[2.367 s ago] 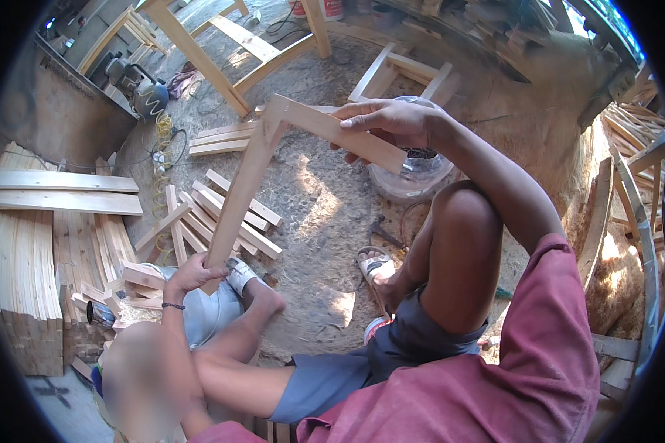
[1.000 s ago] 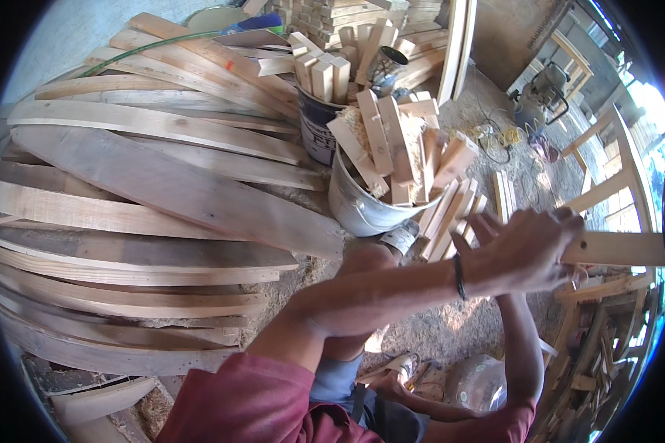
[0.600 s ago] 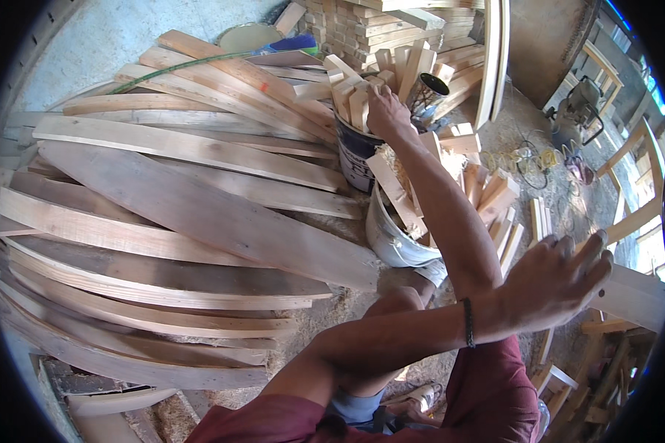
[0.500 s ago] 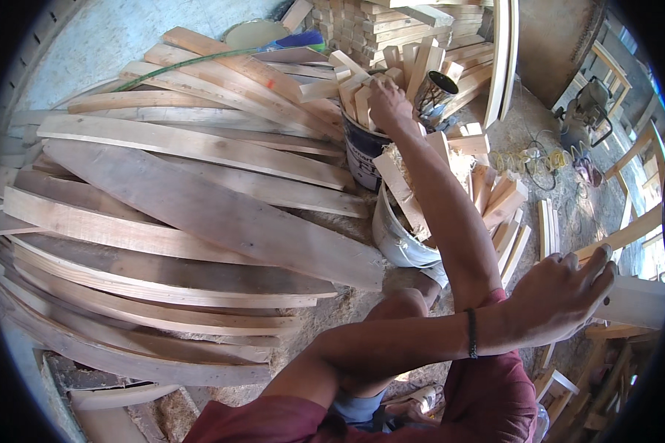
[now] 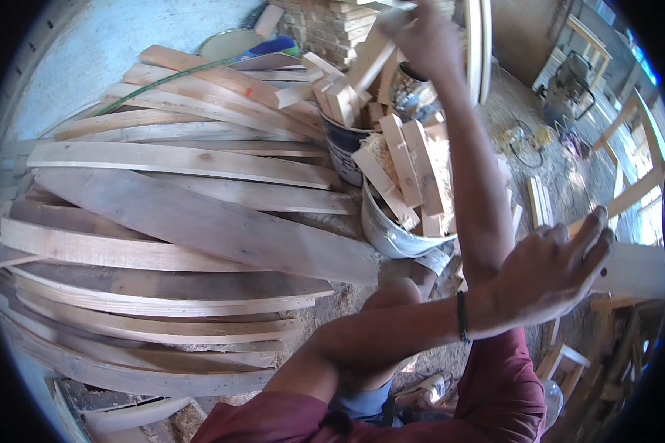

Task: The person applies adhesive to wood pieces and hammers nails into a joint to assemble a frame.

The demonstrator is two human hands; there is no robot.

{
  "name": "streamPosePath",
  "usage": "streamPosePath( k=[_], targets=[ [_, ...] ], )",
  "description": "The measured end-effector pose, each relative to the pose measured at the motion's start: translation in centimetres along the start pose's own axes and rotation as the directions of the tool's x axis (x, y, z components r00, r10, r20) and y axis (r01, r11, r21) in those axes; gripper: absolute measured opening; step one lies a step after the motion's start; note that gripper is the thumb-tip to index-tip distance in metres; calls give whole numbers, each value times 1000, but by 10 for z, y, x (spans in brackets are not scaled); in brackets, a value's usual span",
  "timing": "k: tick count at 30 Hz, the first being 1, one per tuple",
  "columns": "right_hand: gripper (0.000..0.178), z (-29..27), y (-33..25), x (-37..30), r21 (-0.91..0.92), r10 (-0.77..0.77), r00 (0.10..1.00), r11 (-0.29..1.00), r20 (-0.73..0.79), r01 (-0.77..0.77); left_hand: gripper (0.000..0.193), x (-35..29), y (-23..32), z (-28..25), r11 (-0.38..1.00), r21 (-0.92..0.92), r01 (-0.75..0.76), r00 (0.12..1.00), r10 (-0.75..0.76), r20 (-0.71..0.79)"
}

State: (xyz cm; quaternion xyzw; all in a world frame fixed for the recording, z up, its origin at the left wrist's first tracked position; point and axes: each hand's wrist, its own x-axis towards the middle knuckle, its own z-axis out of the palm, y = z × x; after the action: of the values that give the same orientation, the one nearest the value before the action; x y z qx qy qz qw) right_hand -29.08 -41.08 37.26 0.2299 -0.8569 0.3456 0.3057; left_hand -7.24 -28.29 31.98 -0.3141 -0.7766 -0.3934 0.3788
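My right hand (image 5: pixel 430 46), blurred by motion, is raised over the buckets and closed around a short wooden block (image 5: pixel 373 63). Below it stands a dark bucket (image 5: pixel 341 151) filled with upright wood offcuts (image 5: pixel 340 102). A paler bucket (image 5: pixel 399 238) nearer to me holds more blocks (image 5: pixel 423 166) and shavings. Crossing in front of my right arm, my left hand (image 5: pixel 547 272) is out to the right, fingers stretched forward, a dark band on its wrist. It is nearest a light wood strip (image 5: pixel 632 194) and a pale panel (image 5: pixel 634 269); contact with either cannot be made out.
Long curved boards (image 5: pixel 199 221) lie heaped on the left. A green-handled brush (image 5: pixel 270 48) rests at the back by stacked lumber (image 5: pixel 310 26). Tall planks (image 5: pixel 480 52) stand behind my right arm. A machine (image 5: pixel 569 85) and tangled cords (image 5: pixel 524 140) are at the far right.
My right hand has risen from the dark bucket, lifting a wooden block out of the offcuts. My left hand keeps nearly the same place and pose. The view has shifted slightly.
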Motion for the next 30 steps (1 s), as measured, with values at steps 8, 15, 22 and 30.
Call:
streamPosePath(
  k=[8,15,22,30],
  targets=[
    [114,-82,42,-104,810,422,878,582,-227,-71,58,29,40,5,948,-307,-80,993,50,-102],
    [76,-176,41,-296,889,794,537,429,-285,-162,48,13,57,11,850,-523,-60,998,39,-51],
    [73,-276,108,-504,403,617,279,731,-736,-551,43,-24,66,24,878,-460,129,931,53,362],
    [59,-201,152,-700,80,793,369,460,-485,-884,42,-188,23,136,863,-132,488,512,-161,844]
  ],
)
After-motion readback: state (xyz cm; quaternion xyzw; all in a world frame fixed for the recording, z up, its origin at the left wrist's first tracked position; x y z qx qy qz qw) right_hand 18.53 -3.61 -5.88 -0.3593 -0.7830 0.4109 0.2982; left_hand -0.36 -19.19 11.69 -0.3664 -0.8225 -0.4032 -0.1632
